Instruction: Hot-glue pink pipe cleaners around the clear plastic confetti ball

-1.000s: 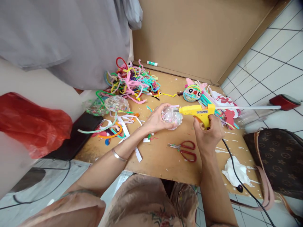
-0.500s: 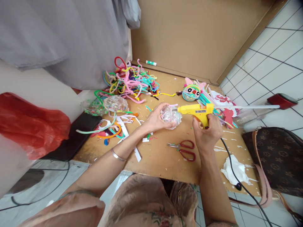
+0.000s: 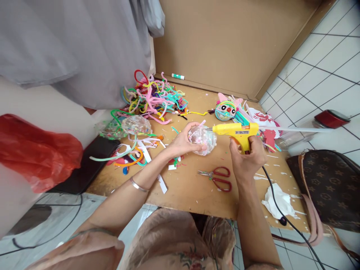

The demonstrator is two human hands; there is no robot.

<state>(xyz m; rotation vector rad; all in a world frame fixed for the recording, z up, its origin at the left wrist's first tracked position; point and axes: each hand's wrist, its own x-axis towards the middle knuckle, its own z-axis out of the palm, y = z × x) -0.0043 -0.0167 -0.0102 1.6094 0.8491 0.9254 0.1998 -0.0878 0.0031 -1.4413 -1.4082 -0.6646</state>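
Left to right on the brown wooden worktop [image 3: 185, 191]: a tangled heap of multicoloured fuzzy pipe cleaners [image 3: 152, 95], set back, presumably for working room. The left hand [image 3: 182, 143], thumb and fingers curved wide, clasps a clear, speckled, rounded ball [image 3: 203, 139] above the worktop's middle, probably steadying it. Red-handled metal scissors [image 3: 221, 171] lie nearer the person. The right hand [image 3: 251, 156], curled closely round the handle, holds a yellow plastic glue gun [image 3: 233, 129], nozzle at the ball's upper edge.

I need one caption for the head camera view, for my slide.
Left hand holding a translucent rounded object, right hand pointing a yellow glue gun at it; scissors lie on the table.
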